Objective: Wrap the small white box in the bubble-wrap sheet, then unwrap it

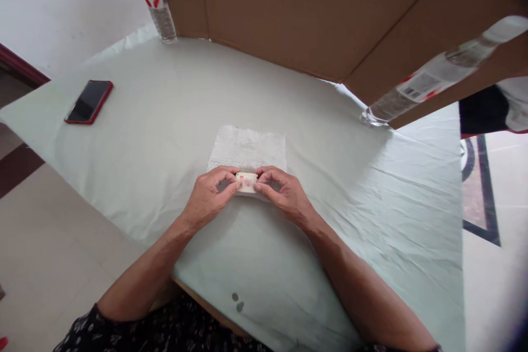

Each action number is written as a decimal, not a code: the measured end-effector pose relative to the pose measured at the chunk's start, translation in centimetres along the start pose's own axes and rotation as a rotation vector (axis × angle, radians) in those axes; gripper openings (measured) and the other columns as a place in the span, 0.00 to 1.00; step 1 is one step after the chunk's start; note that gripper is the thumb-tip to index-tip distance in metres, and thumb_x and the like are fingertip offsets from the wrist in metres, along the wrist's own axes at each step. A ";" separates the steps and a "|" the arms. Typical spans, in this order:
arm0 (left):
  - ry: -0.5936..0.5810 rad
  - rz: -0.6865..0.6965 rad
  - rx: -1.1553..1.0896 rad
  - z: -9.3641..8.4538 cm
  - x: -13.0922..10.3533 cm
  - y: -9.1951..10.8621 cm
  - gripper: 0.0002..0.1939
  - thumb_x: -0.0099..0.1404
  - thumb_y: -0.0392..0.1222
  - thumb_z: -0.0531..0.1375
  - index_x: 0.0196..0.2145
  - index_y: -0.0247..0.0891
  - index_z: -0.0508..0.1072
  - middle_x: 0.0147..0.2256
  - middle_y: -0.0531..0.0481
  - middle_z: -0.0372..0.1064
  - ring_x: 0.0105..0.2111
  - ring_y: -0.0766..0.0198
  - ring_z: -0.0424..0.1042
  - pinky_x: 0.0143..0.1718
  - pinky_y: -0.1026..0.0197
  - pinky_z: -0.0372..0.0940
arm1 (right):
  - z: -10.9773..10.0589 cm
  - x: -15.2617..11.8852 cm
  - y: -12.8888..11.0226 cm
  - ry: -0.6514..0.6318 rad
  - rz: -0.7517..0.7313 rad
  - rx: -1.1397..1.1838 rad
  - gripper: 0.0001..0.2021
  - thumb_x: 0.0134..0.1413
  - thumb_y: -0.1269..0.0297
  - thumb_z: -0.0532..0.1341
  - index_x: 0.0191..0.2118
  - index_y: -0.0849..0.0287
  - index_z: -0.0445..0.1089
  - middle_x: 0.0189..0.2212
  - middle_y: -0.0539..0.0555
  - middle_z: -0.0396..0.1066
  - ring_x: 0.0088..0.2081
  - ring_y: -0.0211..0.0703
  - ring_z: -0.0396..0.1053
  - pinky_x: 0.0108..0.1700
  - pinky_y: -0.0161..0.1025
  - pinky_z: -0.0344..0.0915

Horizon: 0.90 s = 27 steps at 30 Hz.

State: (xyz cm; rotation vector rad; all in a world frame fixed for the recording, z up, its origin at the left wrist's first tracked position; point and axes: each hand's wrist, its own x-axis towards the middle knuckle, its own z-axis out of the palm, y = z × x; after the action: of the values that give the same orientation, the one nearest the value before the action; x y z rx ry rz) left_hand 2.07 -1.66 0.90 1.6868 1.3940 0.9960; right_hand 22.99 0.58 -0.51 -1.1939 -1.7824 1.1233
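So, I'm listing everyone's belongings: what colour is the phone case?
The phone case is red, shown best in the head view.

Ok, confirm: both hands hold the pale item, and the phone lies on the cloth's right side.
No, the head view shows the phone on the left side of the cloth. Left hand and right hand do hold the pale item.

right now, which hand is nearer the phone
Left. The left hand is right of the phone and lower in view; the right hand is further right, so farther away.
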 end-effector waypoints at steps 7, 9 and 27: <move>0.038 0.028 -0.058 0.5 -0.2 -0.4 0.05 0.64 0.38 0.63 0.30 0.39 0.77 0.42 0.47 0.79 0.44 0.60 0.78 0.47 0.59 0.69 | -0.1 -0.1 0.0 -0.001 -0.006 0.010 0.09 0.58 0.59 0.63 0.29 0.56 0.69 0.42 0.54 0.76 0.42 0.43 0.73 0.45 0.40 0.65; 0.041 0.028 -0.065 0.5 -0.1 -0.4 0.05 0.64 0.38 0.64 0.30 0.39 0.77 0.42 0.48 0.79 0.43 0.61 0.78 0.47 0.60 0.69 | -0.1 -0.1 0.0 -0.008 -0.013 0.011 0.09 0.58 0.59 0.64 0.30 0.56 0.69 0.42 0.54 0.76 0.42 0.43 0.73 0.45 0.39 0.65; 0.025 0.014 -0.076 0.6 -0.1 -0.4 0.06 0.64 0.37 0.63 0.29 0.38 0.75 0.37 0.50 0.78 0.39 0.64 0.76 0.42 0.63 0.68 | -0.2 -0.2 -0.3 -0.035 -0.005 -0.009 0.09 0.60 0.58 0.62 0.31 0.56 0.68 0.37 0.53 0.77 0.37 0.42 0.72 0.41 0.39 0.65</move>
State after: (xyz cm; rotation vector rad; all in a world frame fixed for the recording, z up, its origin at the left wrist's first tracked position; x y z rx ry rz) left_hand 2.39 -1.74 0.24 1.6360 1.3456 1.0683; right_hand 23.12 0.37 -0.21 -1.1806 -1.8174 1.1409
